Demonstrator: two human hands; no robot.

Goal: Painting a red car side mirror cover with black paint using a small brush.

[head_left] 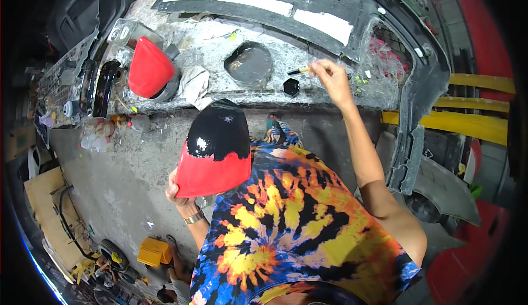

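Observation:
My left hand (175,187) grips the lower left edge of a car mirror cover (215,176). Its lower part is glossy red; wet-looking black paint coats the upper part, with a ragged border between the colours. Over the bench, my right hand (331,79) pinches the light-coloured handle of a small paintbrush (301,70), its dark tip pointing left. Just below that tip sits a small black cup (291,87) of dark liquid, apart from the brush. A second mirror cover (149,69), all red on its visible side, stands at the bench's left.
The cluttered bench (214,35) holds a crumpled paper (195,86), a clear plastic container (125,33) and a dark, shallow round patch (248,63). A large black bumper (415,140) curves around the back and right. Yellow bars (467,127) jut at right. Another person (175,280) is at lower left.

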